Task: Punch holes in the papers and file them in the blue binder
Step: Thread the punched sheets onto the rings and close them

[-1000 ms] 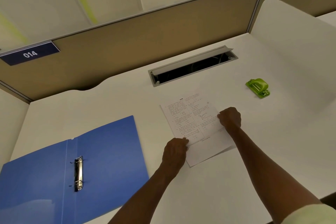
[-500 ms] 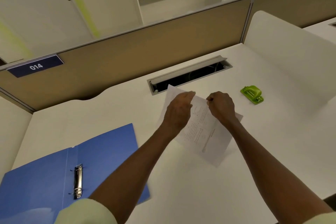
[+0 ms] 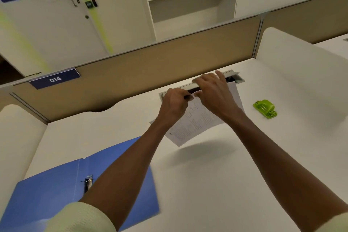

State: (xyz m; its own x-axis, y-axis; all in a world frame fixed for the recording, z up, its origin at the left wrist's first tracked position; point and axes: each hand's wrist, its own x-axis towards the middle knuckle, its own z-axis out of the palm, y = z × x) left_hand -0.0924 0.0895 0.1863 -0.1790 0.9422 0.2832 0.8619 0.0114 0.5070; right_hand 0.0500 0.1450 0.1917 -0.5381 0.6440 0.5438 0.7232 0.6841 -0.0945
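Note:
A few printed papers [image 3: 194, 124] hang tilted in the air above the white desk [image 3: 216, 175], casting a shadow on it. My left hand [image 3: 174, 104] pinches their upper edge. Close beside it, my right hand [image 3: 213, 94] lies over the sheets' upper right part, thumb against the paper and fingers spread toward the back. The blue binder [image 3: 47, 199] lies open and flat at the near left, its metal ring clip [image 3: 88, 182] partly hidden behind my left forearm. A green hole punch [image 3: 264, 109] sits on the desk to the right of the papers, untouched.
A cable slot with a raised metal flap [image 3: 232, 74] runs along the back of the desk behind my hands. A tan divider panel [image 3: 150, 66] with a "014" label closes off the back. White side screens stand at left and right.
The papers have been lifted from the desk and carried toward the back. Both hands have come close together at the sheets' upper edge, and the right hand's fingers have spread.

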